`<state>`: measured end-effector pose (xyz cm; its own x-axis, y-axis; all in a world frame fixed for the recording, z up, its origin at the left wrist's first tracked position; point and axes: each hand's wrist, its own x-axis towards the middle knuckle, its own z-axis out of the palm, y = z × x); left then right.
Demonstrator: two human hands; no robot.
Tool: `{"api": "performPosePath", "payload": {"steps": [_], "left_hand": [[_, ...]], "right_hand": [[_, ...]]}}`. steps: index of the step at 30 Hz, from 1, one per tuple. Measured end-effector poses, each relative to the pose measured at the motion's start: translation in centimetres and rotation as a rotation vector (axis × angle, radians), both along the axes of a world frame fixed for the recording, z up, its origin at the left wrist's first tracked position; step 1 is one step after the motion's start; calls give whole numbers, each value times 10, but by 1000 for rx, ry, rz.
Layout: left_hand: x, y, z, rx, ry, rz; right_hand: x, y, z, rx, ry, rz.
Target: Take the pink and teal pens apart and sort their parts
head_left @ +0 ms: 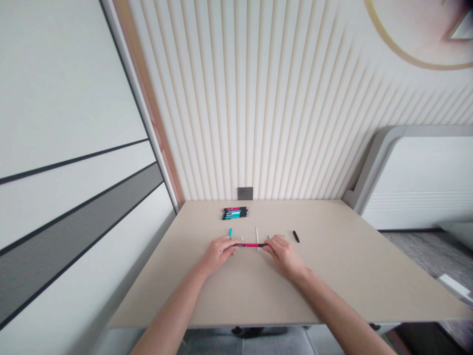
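Between my two hands a red and black pen [252, 245] is held level above the table. My left hand [218, 252] pinches its left end, and my right hand [284, 252] closes around its black right end. A thin white refill [256, 231] lies behind the pen, pointing away from me. Past my left hand is a teal pen barrel piece [230, 232], with a tiny white piece [242, 238] to its right. Beyond my right hand lies a short black pen part [296, 236]. Small bits beside my right fingers are too small to name.
Several red, teal and black pens [235, 213] lie in a stack toward the back of the beige table [314, 217]. A dark wall socket [245, 193] is behind them. A white cabinet [74, 197] stands at left, a grey headboard [417, 172] at right.
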<state>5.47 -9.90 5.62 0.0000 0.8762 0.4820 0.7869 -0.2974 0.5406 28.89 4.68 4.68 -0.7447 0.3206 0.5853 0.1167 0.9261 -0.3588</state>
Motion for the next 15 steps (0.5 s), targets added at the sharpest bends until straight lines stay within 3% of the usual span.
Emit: {"api": "performPosePath", "payload": {"steps": [8,15], "left_hand": [[2,0,2,-8,-70,-3],[1,0,4,142,40,-23]], "right_hand": [[3,-5,9,64,18,-12],[3,-1,3,-181,36,35]]}}
